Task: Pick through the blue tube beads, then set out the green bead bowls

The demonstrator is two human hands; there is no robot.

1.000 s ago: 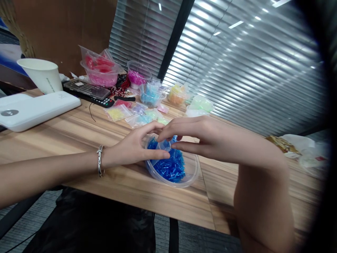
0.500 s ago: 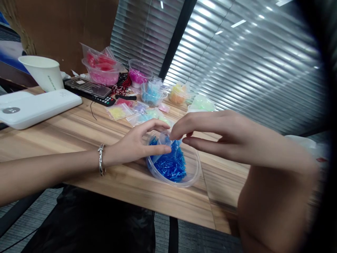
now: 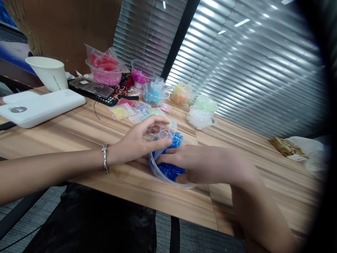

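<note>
A clear plastic bowl (image 3: 158, 174) of blue tube-shaped beads (image 3: 168, 170) stands near the table's front edge. Over its left rim, my left hand (image 3: 137, 140), with a silver bracelet at the wrist, holds a small clear plastic bag (image 3: 164, 133) between thumb and fingers. The bag's mouth faces up and its lower part hangs among the beads. My right hand (image 3: 200, 163) reaches into the bowl from the right, palm down, thumb and fingers apart on the beads. Its fingertips are partly hidden, so any beads under them do not show.
Behind the bowl lie small bags of coloured beads (image 3: 121, 111) and several tubs, one with light blue packets (image 3: 154, 94). A white power bank (image 3: 47, 107), a paper cup (image 3: 50, 75) and a remote control (image 3: 110, 101) are at the left. A gold wrapper (image 3: 285, 147) lies far right.
My right hand has come down from above the bag into the beads, uncovering a white, cloudy plastic container behind. The left hand keeps its hold on the bag. The view has shifted slightly.
</note>
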